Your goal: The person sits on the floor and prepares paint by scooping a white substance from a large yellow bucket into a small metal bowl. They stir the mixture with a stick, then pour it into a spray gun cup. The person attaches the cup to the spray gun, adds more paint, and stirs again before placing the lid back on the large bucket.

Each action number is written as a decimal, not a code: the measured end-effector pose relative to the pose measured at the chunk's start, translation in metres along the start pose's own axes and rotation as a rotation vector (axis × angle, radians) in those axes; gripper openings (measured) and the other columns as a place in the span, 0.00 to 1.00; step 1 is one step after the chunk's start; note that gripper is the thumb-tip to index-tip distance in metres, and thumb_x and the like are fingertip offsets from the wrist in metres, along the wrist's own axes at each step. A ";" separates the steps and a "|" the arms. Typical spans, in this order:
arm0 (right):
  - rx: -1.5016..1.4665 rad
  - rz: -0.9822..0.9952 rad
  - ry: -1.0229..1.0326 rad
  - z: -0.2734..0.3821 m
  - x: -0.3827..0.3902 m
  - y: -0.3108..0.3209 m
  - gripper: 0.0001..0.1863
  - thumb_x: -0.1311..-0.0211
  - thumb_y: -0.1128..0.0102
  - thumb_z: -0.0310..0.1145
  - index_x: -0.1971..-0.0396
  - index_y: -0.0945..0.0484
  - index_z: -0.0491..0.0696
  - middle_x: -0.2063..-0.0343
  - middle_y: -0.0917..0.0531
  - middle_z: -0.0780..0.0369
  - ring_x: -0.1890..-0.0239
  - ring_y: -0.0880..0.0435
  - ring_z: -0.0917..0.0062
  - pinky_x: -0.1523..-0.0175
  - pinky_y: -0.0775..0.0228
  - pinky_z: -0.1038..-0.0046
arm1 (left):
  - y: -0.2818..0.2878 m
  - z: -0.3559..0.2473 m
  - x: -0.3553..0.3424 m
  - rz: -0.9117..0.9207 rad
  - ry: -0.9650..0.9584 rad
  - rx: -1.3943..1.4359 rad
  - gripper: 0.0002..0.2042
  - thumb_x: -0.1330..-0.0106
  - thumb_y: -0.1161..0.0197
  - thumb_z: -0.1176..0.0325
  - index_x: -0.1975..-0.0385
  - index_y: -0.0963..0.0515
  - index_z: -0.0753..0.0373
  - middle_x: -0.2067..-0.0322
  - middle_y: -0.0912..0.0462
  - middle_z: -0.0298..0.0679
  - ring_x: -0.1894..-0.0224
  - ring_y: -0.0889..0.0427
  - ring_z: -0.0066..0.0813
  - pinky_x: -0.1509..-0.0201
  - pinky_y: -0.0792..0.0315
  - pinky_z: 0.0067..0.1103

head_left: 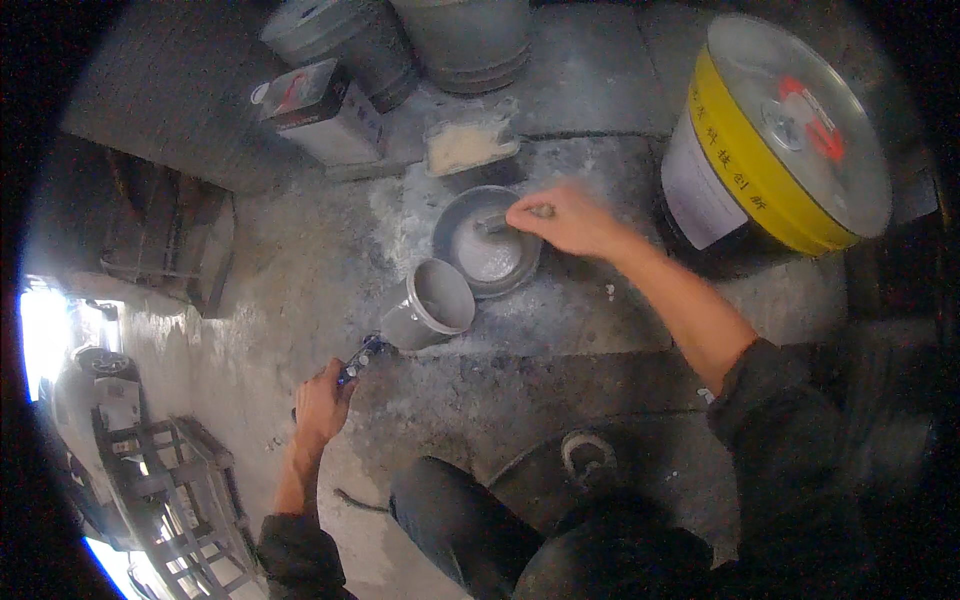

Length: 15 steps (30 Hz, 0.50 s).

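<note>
A round grey basin [530, 272] stands on the floor in front of me with a pale grey, paint-like liquid in it. My right hand [568, 220] pinches a short flat-ended stirring tool [490, 224], whose end reaches into the basin; motion blurs it. Just nearer and left of the basin, a grey cup [402, 324] leans with its mouth toward the basin. My left hand [322, 402] is wrapped round a dark tool with blue and shiny parts [362, 358]. This tool's far end meets the bottom side of the cup; its exact kind is unclear.
A large drum with a yellow band [775, 160] stands at the right. Behind the basin are a tray of cream material [468, 148], a rectangular can [335, 125] and two grey buckets [465, 45]. A metal rack [175, 480] stands at lower left. My shoe [588, 460] is near.
</note>
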State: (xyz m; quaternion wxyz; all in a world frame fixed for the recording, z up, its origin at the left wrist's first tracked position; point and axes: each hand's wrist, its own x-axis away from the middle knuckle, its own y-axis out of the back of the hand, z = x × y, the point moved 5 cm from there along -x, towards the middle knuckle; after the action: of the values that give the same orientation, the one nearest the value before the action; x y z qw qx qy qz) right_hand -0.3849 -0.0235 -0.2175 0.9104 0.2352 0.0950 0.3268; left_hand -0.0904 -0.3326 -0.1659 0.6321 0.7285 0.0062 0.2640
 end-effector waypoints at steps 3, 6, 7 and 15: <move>0.191 0.121 0.151 -0.004 0.015 -0.027 0.18 0.43 0.39 0.46 0.60 0.16 0.50 0.66 0.15 0.52 0.62 0.17 0.55 0.55 0.26 0.59 | -0.003 0.001 0.001 -0.003 0.022 0.029 0.11 0.36 0.39 0.60 0.63 0.29 0.59 0.70 0.19 0.48 0.65 0.21 0.57 0.64 0.31 0.43; 0.277 0.080 0.204 -0.002 0.016 -0.032 0.17 0.42 0.41 0.44 0.59 0.17 0.49 0.65 0.15 0.52 0.63 0.17 0.54 0.56 0.26 0.57 | -0.007 0.005 0.002 -0.023 0.017 0.032 0.11 0.36 0.40 0.60 0.63 0.29 0.59 0.71 0.19 0.49 0.65 0.21 0.58 0.64 0.30 0.44; 0.297 0.080 0.240 -0.002 0.021 -0.034 0.17 0.42 0.41 0.44 0.60 0.17 0.49 0.65 0.15 0.52 0.63 0.17 0.55 0.56 0.26 0.57 | -0.008 0.008 0.001 -0.021 0.015 0.028 0.11 0.36 0.40 0.59 0.64 0.28 0.59 0.71 0.19 0.49 0.65 0.21 0.57 0.64 0.30 0.43; -0.154 0.152 0.251 0.058 0.048 0.029 0.14 0.44 0.37 0.39 0.61 0.16 0.47 0.66 0.14 0.57 0.63 0.16 0.64 0.55 0.25 0.65 | 0.003 0.007 0.003 -0.003 0.012 -0.043 0.14 0.38 0.38 0.55 0.65 0.28 0.59 0.72 0.19 0.49 0.66 0.21 0.57 0.64 0.30 0.43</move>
State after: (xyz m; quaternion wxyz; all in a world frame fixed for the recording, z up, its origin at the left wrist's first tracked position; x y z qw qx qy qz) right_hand -0.3453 0.0053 -0.1532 0.8794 0.1284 0.1646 0.4279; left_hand -0.0855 -0.3384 -0.1625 0.6479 0.7131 0.0054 0.2678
